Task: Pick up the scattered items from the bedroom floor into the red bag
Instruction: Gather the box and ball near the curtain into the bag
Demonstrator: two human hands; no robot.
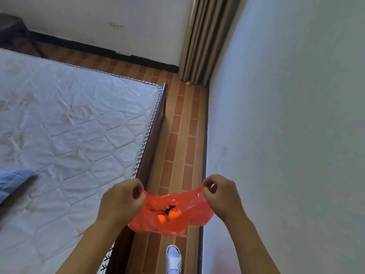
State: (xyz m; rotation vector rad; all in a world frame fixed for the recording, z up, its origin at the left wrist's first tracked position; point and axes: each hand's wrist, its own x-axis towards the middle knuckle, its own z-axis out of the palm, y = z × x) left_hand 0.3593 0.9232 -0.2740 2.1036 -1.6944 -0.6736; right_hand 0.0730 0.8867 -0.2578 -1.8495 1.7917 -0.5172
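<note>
Stretching between two raised hands, the red bag (173,210) hangs in the air over the strip of tiled floor (183,135) that runs between the mattress (69,119) and the wall (286,115); its mouth is pulled wide, long axis left to right, opening upward; the left hand (122,200) has its fingers closed in a pinch on the left rim, knuckles up, forearm rising from the bottom edge; the right hand (221,194) pinches the right rim the same way; inside the bag sit orange rounded items (169,215) and something dark, too crumpled over to name; a white shoe (173,260) stands on the floor below the bag, cut off at the bottom edge; a small yellow object (187,83) lies at the far corner of the floor, at the foot of the curtain (205,40), too small to identify.
</note>
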